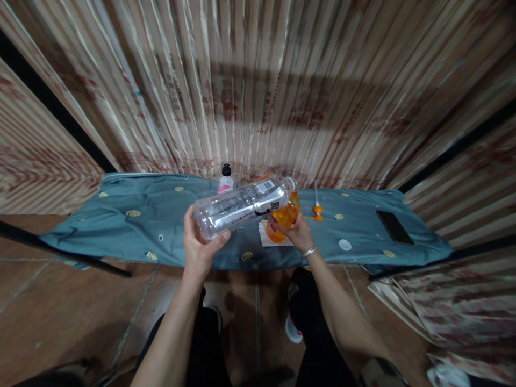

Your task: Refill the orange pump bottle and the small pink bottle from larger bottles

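1. The clear bottle (pixel 237 207) is slanting above the cloth-covered table (pixel 137 231), its neck overlapping the orange bottle (pixel 284 217); whether they are touching, I cannot tell. It is looking light, thin-walled and easily dented, probably slippery if wet; its base or narrowed waist is offering the best hold.
2. The left hand (pixel 199 247) is curling around its base, opened only to its width.
3. The right hand (pixel 299 232) is wrapping the orange bottle, seemingly stiffer, above a white sheet (pixel 268 239).
4. Beyond, an orange pump (pixel 317 210) and phone (pixel 394 227) are lying rightward.
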Demonstrator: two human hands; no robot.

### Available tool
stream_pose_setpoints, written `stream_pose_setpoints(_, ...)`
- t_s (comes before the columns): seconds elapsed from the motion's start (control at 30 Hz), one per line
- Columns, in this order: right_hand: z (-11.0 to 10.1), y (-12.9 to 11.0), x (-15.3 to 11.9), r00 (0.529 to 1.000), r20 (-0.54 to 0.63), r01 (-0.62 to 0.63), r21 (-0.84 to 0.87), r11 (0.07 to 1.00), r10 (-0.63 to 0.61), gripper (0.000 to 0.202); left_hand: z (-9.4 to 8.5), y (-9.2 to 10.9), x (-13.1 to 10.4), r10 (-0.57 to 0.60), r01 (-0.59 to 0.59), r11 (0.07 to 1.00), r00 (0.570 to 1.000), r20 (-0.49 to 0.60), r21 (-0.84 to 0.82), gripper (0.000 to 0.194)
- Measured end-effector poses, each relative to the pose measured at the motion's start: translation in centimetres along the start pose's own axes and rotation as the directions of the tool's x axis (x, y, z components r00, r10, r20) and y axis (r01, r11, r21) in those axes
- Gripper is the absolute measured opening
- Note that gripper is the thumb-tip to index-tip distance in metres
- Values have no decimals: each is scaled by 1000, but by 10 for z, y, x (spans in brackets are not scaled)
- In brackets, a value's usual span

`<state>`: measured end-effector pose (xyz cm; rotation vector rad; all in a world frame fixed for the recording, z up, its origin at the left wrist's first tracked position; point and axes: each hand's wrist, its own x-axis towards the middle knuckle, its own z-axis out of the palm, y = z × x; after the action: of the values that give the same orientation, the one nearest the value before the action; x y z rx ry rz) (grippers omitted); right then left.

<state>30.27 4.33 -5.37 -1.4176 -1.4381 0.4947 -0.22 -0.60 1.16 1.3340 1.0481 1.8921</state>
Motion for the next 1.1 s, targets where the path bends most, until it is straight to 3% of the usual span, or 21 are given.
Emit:
stream_pose_setpoints(0.17,-2,-10,-1,997,-3,-72,16,997,72,68,-3,0,0,-30,31,1000,999,32,-6,111)
stream_pose_setpoints(0.37,-4,-21,-1,990,18,-143,23,989,143,63,-6,-2,0,12,-13,999,999,33,39,108)
stream_pose_setpoints(0.8,-6,-22,-1,989,26,-148,51,988,147,62,-6,0,1,-26,26,1000,1000,18,10,106)
stream_pose_setpoints(1.1,-7,-21,-1,992,22,-129,44,991,128,63,-8,0,2,15,-18,998,998,54,61,105)
